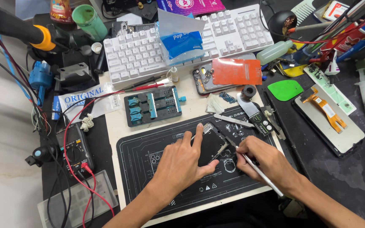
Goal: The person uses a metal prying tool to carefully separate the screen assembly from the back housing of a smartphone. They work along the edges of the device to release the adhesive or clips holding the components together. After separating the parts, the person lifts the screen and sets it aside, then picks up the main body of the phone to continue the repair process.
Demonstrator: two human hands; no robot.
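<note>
While your left hand (181, 162) presses flat on the phone (211, 143) at the mat's (148, 169) centre to steady it, your right hand (260, 159) pinches tweezers (250, 162), tips at its edge.

"What kind of place was it?"

"It was a phone fixing shop. The messy bench had a black work mat (148, 169), a meter (76, 147) with red wires, an opened phone (211, 143), a loose screen (330, 122), and a white keyboard (182, 42)."
</note>
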